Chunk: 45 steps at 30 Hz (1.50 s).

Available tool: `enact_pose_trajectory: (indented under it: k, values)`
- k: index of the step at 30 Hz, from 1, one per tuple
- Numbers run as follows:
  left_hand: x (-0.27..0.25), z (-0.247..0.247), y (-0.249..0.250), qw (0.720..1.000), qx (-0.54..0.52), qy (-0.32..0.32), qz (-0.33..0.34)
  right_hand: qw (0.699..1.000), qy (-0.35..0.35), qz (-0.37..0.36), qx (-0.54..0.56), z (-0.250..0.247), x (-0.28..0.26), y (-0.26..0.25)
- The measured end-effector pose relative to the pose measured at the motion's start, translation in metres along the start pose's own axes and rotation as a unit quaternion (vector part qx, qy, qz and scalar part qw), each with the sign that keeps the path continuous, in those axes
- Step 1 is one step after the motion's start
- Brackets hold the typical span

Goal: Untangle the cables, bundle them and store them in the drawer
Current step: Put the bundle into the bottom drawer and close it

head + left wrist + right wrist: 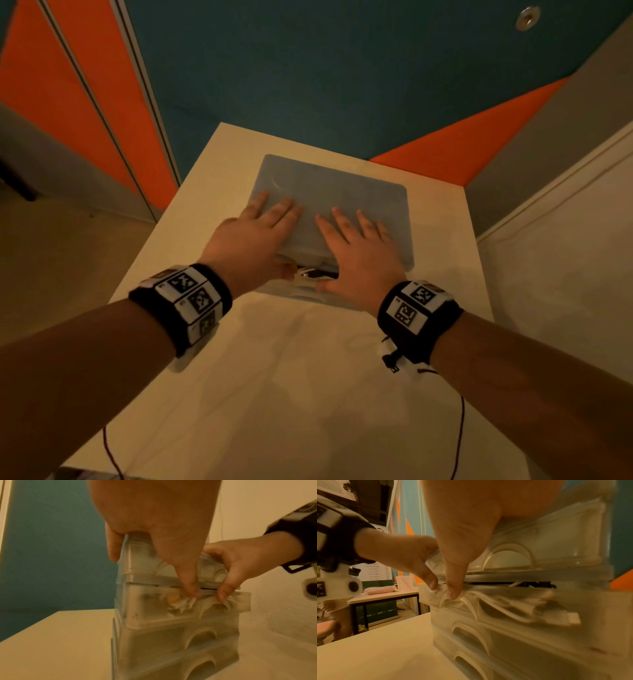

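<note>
A translucent plastic drawer unit (342, 185) stands at the far end of a white table (274, 377). My left hand (263, 233) and right hand (356, 246) lie flat on its top, fingers straight. Both thumbs reach down over the front edge. The left thumb (190, 586) and right thumb (224, 592) press on the front of the second drawer (243, 601), which stands out a small gap. Bundled white cables (539, 609) lie inside it, seen through the front wall, and a few show in the gap (311, 274).
The unit's lower drawers (197, 639) are closed. A white wall (565, 274) runs close along the table's right side, and the table's left edge (154, 240) drops to the floor. Thin red wires (459, 438) trail from my wristbands. Another table (385, 596) stands far behind.
</note>
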<state>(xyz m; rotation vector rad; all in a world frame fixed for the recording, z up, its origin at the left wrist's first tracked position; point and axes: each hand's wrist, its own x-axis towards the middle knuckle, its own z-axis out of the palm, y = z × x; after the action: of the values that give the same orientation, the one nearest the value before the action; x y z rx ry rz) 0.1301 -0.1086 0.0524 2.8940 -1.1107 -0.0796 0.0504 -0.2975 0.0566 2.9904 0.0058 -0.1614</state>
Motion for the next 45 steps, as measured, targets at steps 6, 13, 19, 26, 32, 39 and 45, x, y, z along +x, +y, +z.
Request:
enact_pose_trajectory:
  k: [6, 13, 19, 26, 32, 39, 45]
  values:
    - [0.003, 0.006, 0.0, 0.999, 0.009, 0.034, -0.006, 1.0, 0.006, 0.012, 0.024, -0.001, 0.004, -0.002]
    - [0.001, -0.004, 0.007, 0.998, 0.059, 0.0, -0.005, 0.999, 0.019, -0.006, 0.034, 0.0, -0.006, 0.009]
    - [0.011, -0.006, 0.03, 0.995, 0.096, 0.024, 0.028, 0.995, 0.035, 0.089, 0.03, 0.019, -0.045, 0.055]
    - [0.017, 0.004, 0.033, 0.998, 0.053, 0.017, 0.03, 0.976, 0.086, 0.079, 0.183, 0.04, -0.046, 0.061]
    - [0.019, 0.007, 0.035, 0.999, 0.037, 0.031, 0.024, 0.968, 0.133, 0.084, 0.195, 0.048, -0.04, 0.06]
    - [0.02, 0.001, 0.028, 0.998, 0.042, 0.01, 0.049, 0.974, 0.114, 0.066, 0.187, 0.044, -0.043, 0.063]
    - [0.019, -0.011, -0.001, 0.999, 0.012, -0.049, 0.01, 0.97, 0.119, 0.075, 0.197, 0.044, -0.052, 0.062]
